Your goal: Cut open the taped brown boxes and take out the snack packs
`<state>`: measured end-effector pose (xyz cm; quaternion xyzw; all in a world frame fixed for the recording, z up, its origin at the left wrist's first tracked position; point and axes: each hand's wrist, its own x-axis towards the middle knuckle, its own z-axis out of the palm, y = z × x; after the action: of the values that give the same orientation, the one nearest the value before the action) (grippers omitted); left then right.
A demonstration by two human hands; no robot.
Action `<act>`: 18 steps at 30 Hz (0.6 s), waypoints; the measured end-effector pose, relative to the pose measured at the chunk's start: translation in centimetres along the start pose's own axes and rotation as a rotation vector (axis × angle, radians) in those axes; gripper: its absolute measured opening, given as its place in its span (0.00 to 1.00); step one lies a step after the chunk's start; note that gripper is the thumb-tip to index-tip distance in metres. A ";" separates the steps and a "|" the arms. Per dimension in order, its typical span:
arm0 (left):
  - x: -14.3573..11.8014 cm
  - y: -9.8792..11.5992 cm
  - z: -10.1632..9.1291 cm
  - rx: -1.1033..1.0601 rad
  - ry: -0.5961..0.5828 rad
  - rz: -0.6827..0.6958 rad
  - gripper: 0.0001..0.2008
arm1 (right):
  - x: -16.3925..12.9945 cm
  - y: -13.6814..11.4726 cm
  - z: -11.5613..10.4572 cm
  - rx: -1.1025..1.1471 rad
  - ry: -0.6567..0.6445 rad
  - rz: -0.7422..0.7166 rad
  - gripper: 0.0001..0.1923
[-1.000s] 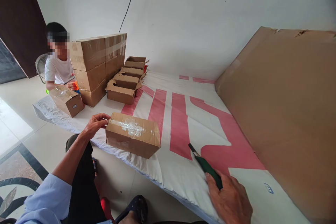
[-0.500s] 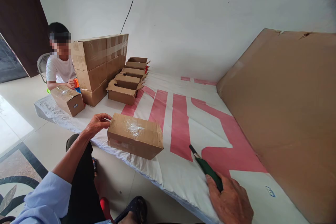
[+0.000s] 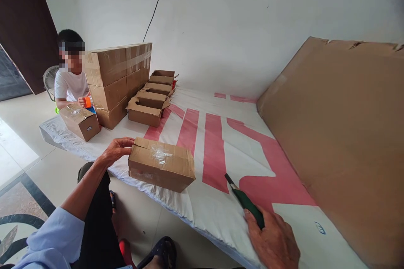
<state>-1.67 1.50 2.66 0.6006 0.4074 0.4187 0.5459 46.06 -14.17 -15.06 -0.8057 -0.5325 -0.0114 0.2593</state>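
Note:
In front of me a taped cardboard box (image 3: 162, 162) lies on the covered mattress, shiny clear tape across its top. My left hand (image 3: 118, 151) holds the box's left end, fingers on the top corner and thumb lower down. To the right, my right hand (image 3: 274, 235) is wrapped round the green handle of a knife (image 3: 248, 206). Its narrow dark blade points up and left, away from my body and apart from the box. The palm side of the right hand is hidden.
The mattress cover (image 3: 233, 222) is white with red markings. Stacked closed boxes (image 3: 110, 65), opened boxes (image 3: 145, 115) and another closed box (image 3: 80, 122) stand left. A person (image 3: 71, 82) behind them holds something orange. A large cardboard sheet (image 3: 341, 126) leans at right.
The whole view has shifted slightly, so things sit a little further left. Both hands keep their holds and the box stays in place. The other person's orange object has turned a little.

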 end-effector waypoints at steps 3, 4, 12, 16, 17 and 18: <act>-0.2 0.3 0.0 0.054 -0.077 0.018 0.15 | 0.0 0.1 0.1 0.015 0.017 -0.008 0.33; -0.2 0.3 -0.1 0.065 -0.098 0.022 0.16 | 0.0 0.1 0.1 0.021 0.021 -0.008 0.32; 0.2 -0.4 -0.6 0.151 -0.113 0.115 0.17 | 0.0 -0.6 -0.1 0.066 0.074 0.033 0.31; 0.3 -0.2 -0.4 0.156 -0.111 0.118 0.16 | 0.8 -1.9 -1.6 0.202 0.139 0.138 0.27; 0.4 -0.1 -0.3 0.148 -0.114 0.116 0.15 | 1.2 -2.6 -2.4 0.271 0.124 0.180 0.27; 0.4 0.0 -0.2 0.140 -0.120 0.112 0.15 | 1.7 -3.5 -3.3 0.357 0.094 0.225 0.27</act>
<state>-1.70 1.90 2.67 0.6831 0.3679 0.3826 0.5017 44.60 -13.15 -10.27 -0.7999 -0.4201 0.0746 0.4221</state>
